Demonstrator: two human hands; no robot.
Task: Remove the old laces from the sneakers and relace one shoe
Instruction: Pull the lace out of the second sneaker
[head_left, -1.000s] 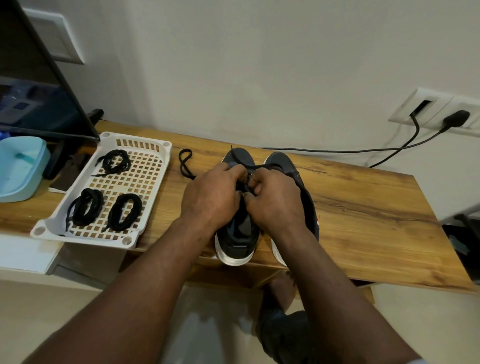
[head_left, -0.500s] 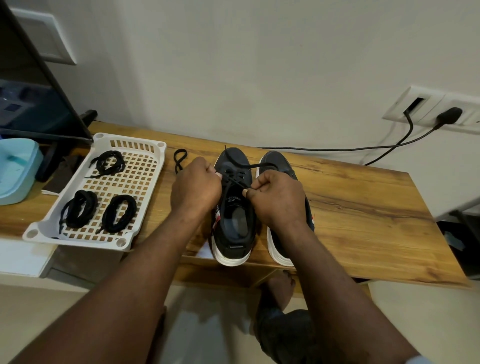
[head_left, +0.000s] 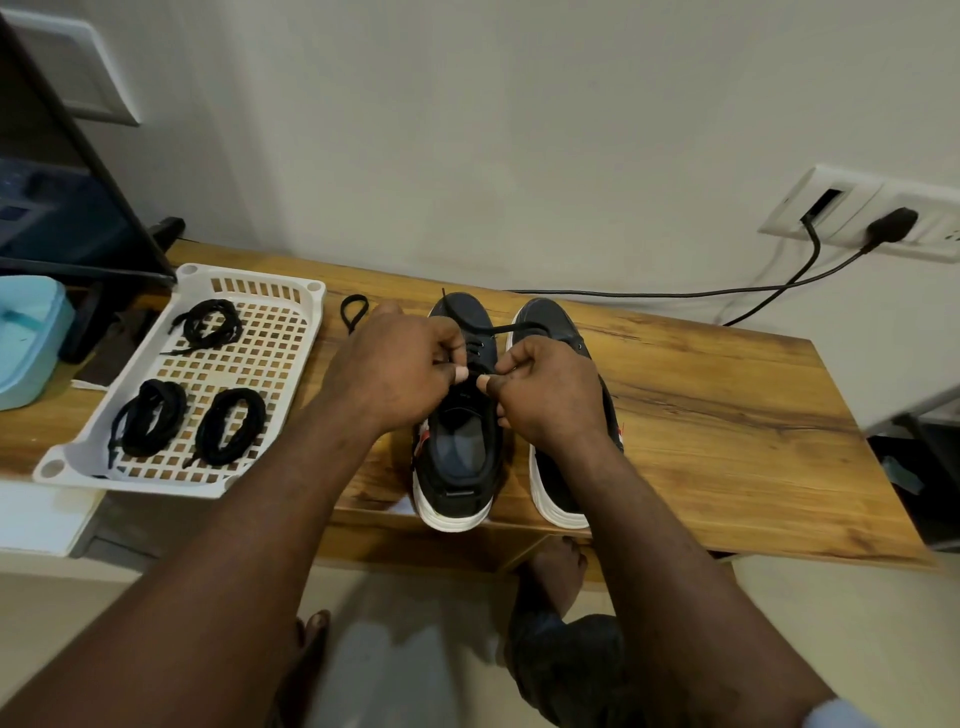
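Observation:
Two dark sneakers with white soles stand side by side on the wooden table (head_left: 727, 415), heels toward me. My left hand (head_left: 400, 369) and my right hand (head_left: 550, 389) hover over the eyelets of the left sneaker (head_left: 457, 447), each pinching a part of its black lace (head_left: 514, 328). One strand of that lace runs across toward the right sneaker (head_left: 550, 317), which my right hand partly covers. A loose lace loop (head_left: 354, 312) lies on the table beside the left hand.
A white perforated tray (head_left: 291, 332) at the left holds three coiled black laces (head_left: 228, 426). A light blue box (head_left: 26, 343) and a dark monitor stand sit at the far left. Black cables (head_left: 675, 293) run along the wall to a socket (head_left: 883, 223).
My hands have spread apart from a tight cluster over the left sneaker's tongue, drawing the lace out sideways. The shoe opening now shows between them.

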